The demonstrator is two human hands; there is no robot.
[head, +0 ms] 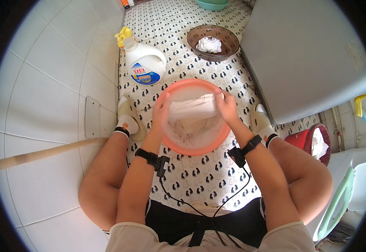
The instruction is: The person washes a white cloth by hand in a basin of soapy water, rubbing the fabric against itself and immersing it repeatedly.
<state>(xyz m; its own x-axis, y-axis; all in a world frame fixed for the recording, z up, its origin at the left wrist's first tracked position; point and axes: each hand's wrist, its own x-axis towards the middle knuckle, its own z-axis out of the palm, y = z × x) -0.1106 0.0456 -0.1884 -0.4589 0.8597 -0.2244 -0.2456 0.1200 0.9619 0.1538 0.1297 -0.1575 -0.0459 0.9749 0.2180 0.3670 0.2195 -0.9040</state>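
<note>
A wet white cloth (194,107) is stretched between my two hands over an orange-pink plastic basin (195,151). My left hand (161,110) grips the cloth's left end near the basin's left rim. At the other end, my right hand (226,107) has its fingers closed on the cloth by the right rim. Cloudy, sudsy water (186,138) fills the basin below, and part of the fabric looks submerged in it. The cloth is slightly blurred, so its kind cannot be told.
Beyond the basin stand a white detergent jug (145,63), a yellow pump bottle (125,33) and a brown translucent basin (213,56) holding a crumpled white cloth (208,45). A grey panel (296,56) rises at right, near a red bin (299,140). White tiled wall (50,82) borders the left.
</note>
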